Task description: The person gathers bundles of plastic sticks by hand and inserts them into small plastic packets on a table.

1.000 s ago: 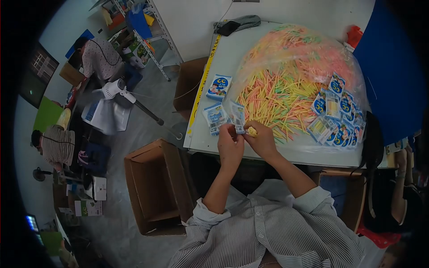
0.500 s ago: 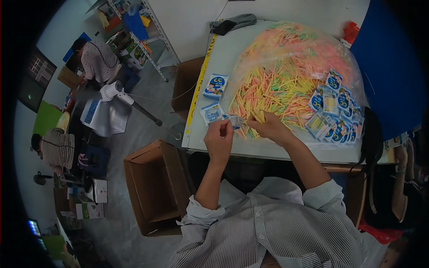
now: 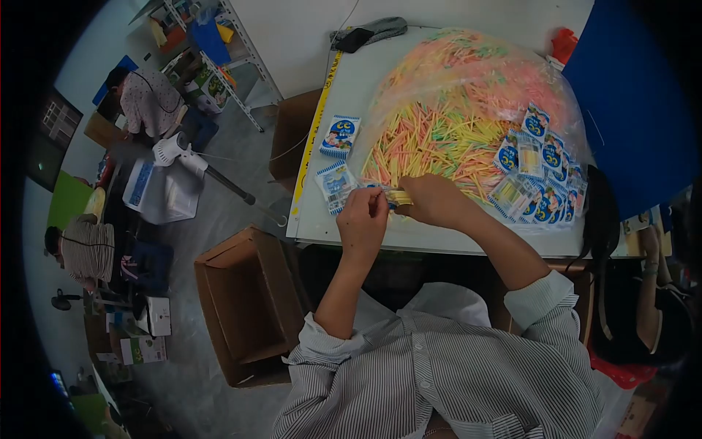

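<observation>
My left hand (image 3: 363, 218) is closed, fingertips pinching a small blue-and-clear packet, most of which the fingers hide. From the right, my right hand (image 3: 436, 202) grips a small bunch of yellow sticks (image 3: 398, 197), whose ends meet the packet at my left fingertips. How deep the sticks sit in it I cannot tell. Behind both hands lies a heap of thin pastel sticks (image 3: 431, 143) in a large clear plastic bag (image 3: 578, 102). Left of the heap are a blue-and-white printed packet (image 3: 340, 136) and a second packet (image 3: 335, 183), close to my left hand.
Several printed packets (image 3: 548, 201) are piled on the bag's right side. A dark phone (image 3: 354, 40) and grey cloth (image 3: 387, 29) lie at the table's back. An open cardboard box (image 3: 252, 307) stands on the floor, near a fan (image 3: 172, 150). Other people sit left and right.
My right hand has moved left, bringing the yellow sticks from the heap's edge to the packet in my left hand. The whole view has shifted slightly.
</observation>
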A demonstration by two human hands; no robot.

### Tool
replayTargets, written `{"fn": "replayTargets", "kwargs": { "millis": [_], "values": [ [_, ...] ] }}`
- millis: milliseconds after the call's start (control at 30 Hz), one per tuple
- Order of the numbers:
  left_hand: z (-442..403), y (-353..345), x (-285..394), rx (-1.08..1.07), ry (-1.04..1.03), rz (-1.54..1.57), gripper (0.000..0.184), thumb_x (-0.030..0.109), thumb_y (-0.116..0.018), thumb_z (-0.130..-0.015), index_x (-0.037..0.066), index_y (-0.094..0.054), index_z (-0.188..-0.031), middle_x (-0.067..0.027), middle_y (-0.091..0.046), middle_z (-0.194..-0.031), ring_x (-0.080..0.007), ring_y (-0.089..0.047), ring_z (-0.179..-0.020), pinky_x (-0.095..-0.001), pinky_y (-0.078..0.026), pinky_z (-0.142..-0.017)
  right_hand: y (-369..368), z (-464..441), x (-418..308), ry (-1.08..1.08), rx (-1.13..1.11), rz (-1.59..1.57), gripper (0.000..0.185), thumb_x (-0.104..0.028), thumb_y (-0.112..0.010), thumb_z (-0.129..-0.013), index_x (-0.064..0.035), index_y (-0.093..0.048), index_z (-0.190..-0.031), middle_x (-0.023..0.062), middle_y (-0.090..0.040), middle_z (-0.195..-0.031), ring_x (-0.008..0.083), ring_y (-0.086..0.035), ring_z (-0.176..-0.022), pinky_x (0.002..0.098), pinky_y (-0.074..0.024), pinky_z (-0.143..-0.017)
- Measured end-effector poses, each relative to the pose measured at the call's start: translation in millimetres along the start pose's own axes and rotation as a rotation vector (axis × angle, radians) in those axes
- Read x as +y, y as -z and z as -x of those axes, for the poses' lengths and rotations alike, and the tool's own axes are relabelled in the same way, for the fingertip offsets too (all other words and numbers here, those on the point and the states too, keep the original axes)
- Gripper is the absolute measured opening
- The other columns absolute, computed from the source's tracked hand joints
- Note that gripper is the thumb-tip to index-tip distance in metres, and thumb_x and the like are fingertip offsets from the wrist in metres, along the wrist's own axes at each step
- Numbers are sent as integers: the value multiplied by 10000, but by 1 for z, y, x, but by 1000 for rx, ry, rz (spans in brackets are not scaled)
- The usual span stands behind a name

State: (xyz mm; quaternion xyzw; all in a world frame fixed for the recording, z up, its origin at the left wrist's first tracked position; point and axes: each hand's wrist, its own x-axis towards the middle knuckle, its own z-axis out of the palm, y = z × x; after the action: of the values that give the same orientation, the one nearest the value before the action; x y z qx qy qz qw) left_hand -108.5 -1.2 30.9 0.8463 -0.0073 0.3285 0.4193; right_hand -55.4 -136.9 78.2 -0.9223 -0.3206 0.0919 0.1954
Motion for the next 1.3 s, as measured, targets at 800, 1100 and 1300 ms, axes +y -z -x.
{"fn": "replayTargets", "kwargs": {
  "millis": [800,1100,1300],
  "values": [
    [5,-14,1,-218,180,203,71,28,-536,-747,-12,-547,-805,-38,-549,-589,-72,-521,-511,-197,-415,-476,9,-27,8,60,-395,382,154,-99,-581,-573,-2,-595,-692,173,-573,-688,302,-572,-700,377,-458,-597],
    [10,-13,1,-269,230,210,91,39,-580,-693,10,-531,-764,-80,-546,-628,-167,-562,-556,-261,-442,-505,2,-30,19,125,-641,401,178,-131,-589,-567,7,-589,-680,176,-563,-646,305,-566,-649,373,-447,-569],
    [8,-11,1,-338,249,168,142,48,-581,-685,10,-517,-807,-75,-546,-636,-169,-560,-574,-260,-447,-529,10,-29,21,87,-585,267,237,-200,-589,-598,20,-573,-684,180,-554,-641,304,-557,-638,375,-433,-571]
  ]
}}
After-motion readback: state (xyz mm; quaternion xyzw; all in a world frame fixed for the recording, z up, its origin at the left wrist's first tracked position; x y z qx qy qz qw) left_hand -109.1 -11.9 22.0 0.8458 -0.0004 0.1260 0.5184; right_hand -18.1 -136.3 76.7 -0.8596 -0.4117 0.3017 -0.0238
